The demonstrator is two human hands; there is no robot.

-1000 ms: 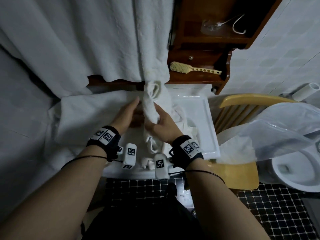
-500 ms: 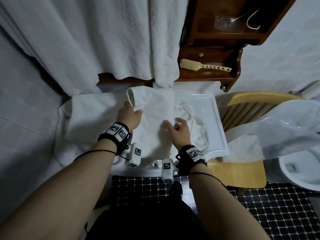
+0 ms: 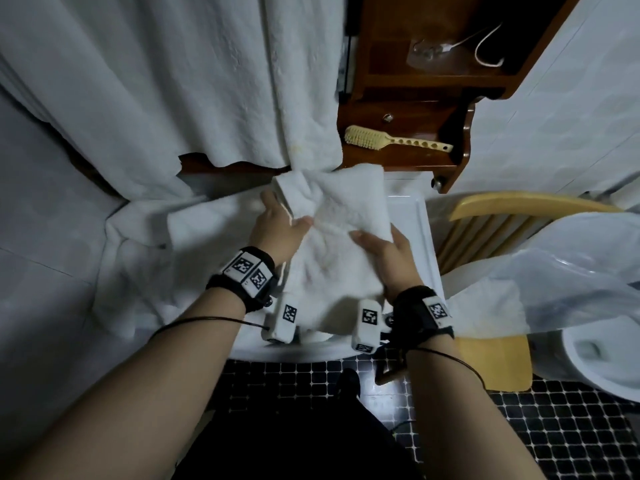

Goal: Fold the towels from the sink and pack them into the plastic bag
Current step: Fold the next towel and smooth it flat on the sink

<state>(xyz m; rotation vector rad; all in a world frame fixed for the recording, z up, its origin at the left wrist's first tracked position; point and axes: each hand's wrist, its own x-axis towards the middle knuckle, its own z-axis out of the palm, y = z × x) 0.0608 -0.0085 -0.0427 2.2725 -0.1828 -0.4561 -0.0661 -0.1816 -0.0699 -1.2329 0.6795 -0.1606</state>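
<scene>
– Towel (image 3: 343,237) first: you hold the white one up over the sink (image 3: 424,230), spread between your two hands, with its far edge close to the wooden shelf (image 3: 398,157).

– Your left hand (image 3: 277,230) grips its left edge. The thumb is laid over the cloth and the fingers (image 3: 268,199) reach up along the fold.

– Your right hand (image 3: 388,258) pinches the right edge, thumb on top. The rest of that hand is curled under the cloth, out of sight.

– To your right the plastic bag (image 3: 571,271) lies on the yellow chair (image 3: 519,204). A folded towel (image 3: 485,306) sits at its mouth; I cannot tell how far inside it is.

– To your left a draped towel (image 3: 138,258) covers the tabletop beside the sink, and hanging towels (image 3: 173,81) cover the wall above it.

– A brush (image 3: 391,142) lies on the shelf. The toilet (image 3: 606,355) stands just past the chair.
</scene>
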